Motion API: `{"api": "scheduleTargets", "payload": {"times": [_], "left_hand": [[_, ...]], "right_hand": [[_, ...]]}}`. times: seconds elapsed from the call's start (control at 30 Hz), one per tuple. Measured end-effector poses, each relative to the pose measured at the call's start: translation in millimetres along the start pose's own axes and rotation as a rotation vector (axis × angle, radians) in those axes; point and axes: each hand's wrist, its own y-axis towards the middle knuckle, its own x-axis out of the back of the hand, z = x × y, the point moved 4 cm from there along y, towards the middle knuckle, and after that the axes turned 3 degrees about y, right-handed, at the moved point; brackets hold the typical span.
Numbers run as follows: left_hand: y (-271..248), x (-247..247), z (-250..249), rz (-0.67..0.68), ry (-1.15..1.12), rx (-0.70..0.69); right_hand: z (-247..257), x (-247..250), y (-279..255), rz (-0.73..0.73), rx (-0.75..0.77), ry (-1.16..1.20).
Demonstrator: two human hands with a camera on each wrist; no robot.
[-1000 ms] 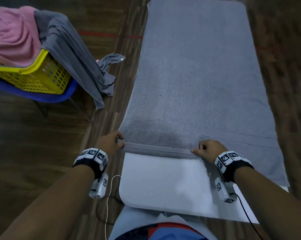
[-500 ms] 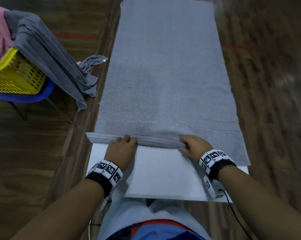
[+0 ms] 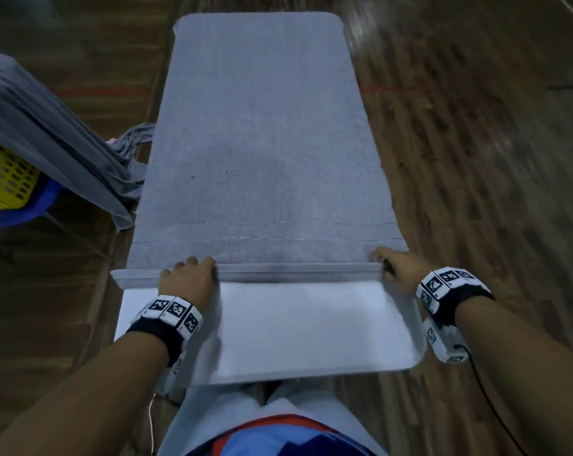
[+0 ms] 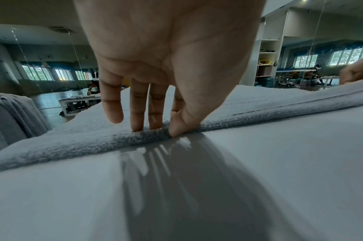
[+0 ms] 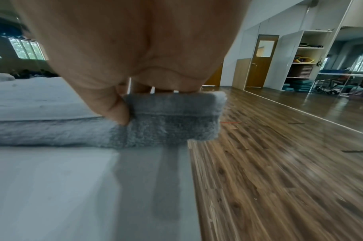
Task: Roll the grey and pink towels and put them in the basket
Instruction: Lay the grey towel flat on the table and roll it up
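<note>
The right hand (image 3: 397, 268) has slid out to the right corner of the towel (image 3: 262, 143), pinching the fold there; the left hand (image 3: 188, 282) still pinches it left of centre.

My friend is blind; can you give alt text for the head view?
A person's left hand and right hand pinch the narrow fold at the near end of a grey towel spread along a white table. A yellow basket draped with grey cloth stands at left.

Table (image 3: 311, 327): white, low, with rounded corners, standing on the floor.
Floor (image 3: 476, 166): dark wood planks, crossed by a red line (image 3: 97, 92).
Seat (image 3: 25, 213): blue, far left.
Door (image 5: 261, 62): brown, beside white shelves (image 5: 306, 53).
</note>
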Motion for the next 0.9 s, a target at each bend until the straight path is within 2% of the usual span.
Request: {"api": "scheduleTargets", "payload": {"times": [0.13,0.33,0.5,0.57,0.63,0.73,0.9], "left_hand": [[2,2,-2,0.046,-0.021,0.012],[4,-4,4,0.123,-0.051,0.025],[0,-5,12,0.067,-0.082,-0.019],[-3,-6,18,0.015,-0.101,-0.046],[-5,-7,26,-0.018,-0.13,-0.065],[-5,-9,42,-0.033,-0.172,-0.077],[-3,-7,76,-0.083,-0.186,-0.085]], "right_hand": [[-15,6,1,0.055,-0.069,-0.067],[-26,10,4,-0.047,-0.148,-0.028],[-27,16,-2,-0.202,-0.212,-0.253],[-14,14,-7,-0.334,-0.173,-0.294],[6,6,-9,-0.395,-0.099,-0.253],[46,-14,-3,-0.334,0.05,-0.159],[121,-52,16,-0.216,0.272,-0.184]]}}
